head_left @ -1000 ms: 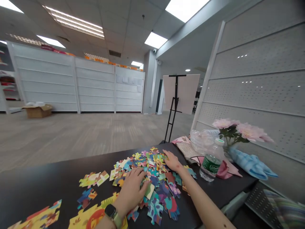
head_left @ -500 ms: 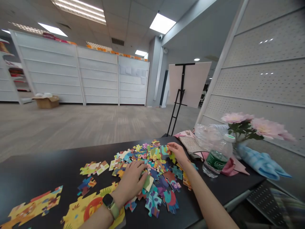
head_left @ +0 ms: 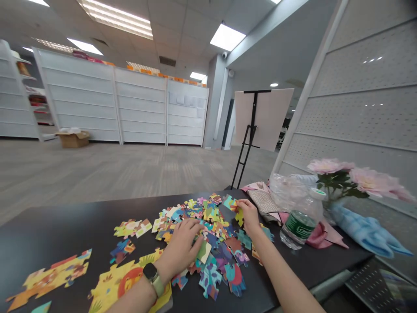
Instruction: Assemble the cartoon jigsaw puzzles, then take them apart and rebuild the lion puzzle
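My right hand (head_left: 250, 217) pinches a blue, green and yellow jigsaw piece (head_left: 230, 203) at the far right side of the heap. Over the middle of the jigsaw pile (head_left: 211, 214) lies my left hand (head_left: 185, 243), its fingers spread loosely on the pieces. A pale green piece (head_left: 204, 252) shows beside the left thumb. Beneath the left forearm is a joined yellow section with a lion (head_left: 112, 282), partly covered. Further left lies another joined yellow strip (head_left: 54, 276). Small joined groups, one pale (head_left: 132, 227) and one blue and orange (head_left: 122, 250), sit between them and the pile.
To the right stand a water bottle (head_left: 298, 226), pink flowers (head_left: 368, 176), a blue cloth (head_left: 366, 226) and a patterned pouch (head_left: 260, 198) with clear plastic (head_left: 285, 189). An easel (head_left: 249, 139) rises behind the black table (head_left: 81, 221).
My right hand has lifted the piece slightly and turned it, the piece now tilted at the back of the pile. My left hand stays in place on the pile. The view has shifted slightly left.
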